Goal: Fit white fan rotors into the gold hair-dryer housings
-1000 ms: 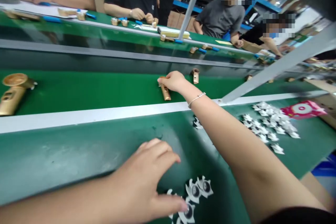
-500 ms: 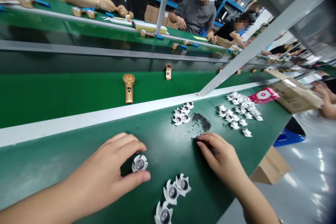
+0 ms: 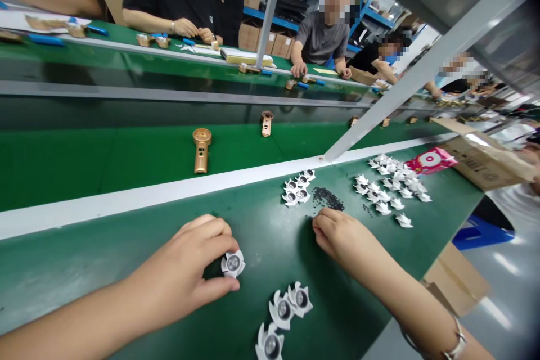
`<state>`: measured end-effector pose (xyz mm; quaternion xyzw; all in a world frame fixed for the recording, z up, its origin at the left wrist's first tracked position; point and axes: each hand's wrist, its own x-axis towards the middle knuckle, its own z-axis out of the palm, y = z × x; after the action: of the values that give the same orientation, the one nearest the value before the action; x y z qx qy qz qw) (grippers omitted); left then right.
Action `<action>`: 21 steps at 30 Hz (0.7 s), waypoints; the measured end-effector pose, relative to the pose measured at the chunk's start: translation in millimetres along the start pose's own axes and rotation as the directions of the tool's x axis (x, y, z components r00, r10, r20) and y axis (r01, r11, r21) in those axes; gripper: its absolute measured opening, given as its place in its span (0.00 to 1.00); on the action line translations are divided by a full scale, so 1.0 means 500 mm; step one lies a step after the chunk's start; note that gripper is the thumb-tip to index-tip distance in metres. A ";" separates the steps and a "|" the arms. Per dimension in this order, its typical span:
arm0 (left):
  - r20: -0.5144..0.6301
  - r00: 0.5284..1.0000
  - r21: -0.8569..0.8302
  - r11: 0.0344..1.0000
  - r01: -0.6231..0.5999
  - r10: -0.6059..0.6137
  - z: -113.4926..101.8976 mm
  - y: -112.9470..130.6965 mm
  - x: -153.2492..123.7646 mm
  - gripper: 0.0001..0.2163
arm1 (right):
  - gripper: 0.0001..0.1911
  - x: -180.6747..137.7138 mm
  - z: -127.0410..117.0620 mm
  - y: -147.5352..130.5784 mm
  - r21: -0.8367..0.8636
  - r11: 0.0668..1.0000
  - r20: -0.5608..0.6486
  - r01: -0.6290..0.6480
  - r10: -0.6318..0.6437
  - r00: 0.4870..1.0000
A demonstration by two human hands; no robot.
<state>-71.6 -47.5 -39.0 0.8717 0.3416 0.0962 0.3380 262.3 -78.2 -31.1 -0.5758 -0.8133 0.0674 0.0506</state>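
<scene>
Your left hand (image 3: 185, 275) pinches a white fan impeller (image 3: 233, 263) on the desk (image 3: 84, 259). Your right hand (image 3: 341, 236), fingers curled and holding nothing visible, rests beside the black screw pile (image 3: 328, 198).

A factory assembly line: green conveyor belt (image 3: 105, 163), seated workers (image 3: 320, 39), stacked cartons (image 3: 261, 39)
</scene>
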 end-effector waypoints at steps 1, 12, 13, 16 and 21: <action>-0.018 1.000 -0.021 1.000 -0.007 0.007 -0.001 -0.002 -0.001 0.08 | 0.09 0.007 -0.006 -0.002 0.001 1.000 0.007 0.000 0.000 1.000; -0.093 0.988 -0.445 0.893 0.070 -0.124 -0.030 0.017 -0.008 0.11 | 0.07 0.099 -0.041 -0.254 0.705 0.699 0.057 0.119 -0.223 0.973; -0.084 0.985 -0.509 0.856 0.088 -0.152 -0.034 0.018 -0.007 0.13 | 0.07 0.101 -0.038 -0.261 0.710 0.692 0.051 0.129 -0.233 0.971; 0.018 0.972 -0.711 0.681 0.178 -0.236 -0.046 0.020 -0.005 0.15 | 0.08 0.104 -0.031 -0.256 0.708 0.687 0.000 0.162 -0.229 0.974; 0.026 0.965 -0.781 0.598 0.182 -0.261 -0.052 0.019 -0.002 0.14 | 0.07 0.111 -0.021 -0.246 0.695 0.699 -0.044 0.167 -0.191 0.981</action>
<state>-77.5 -39.7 -13.2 0.5856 0.3869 0.2308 0.6739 131.0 -65.7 0.3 -0.4315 -0.7808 0.3718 0.2568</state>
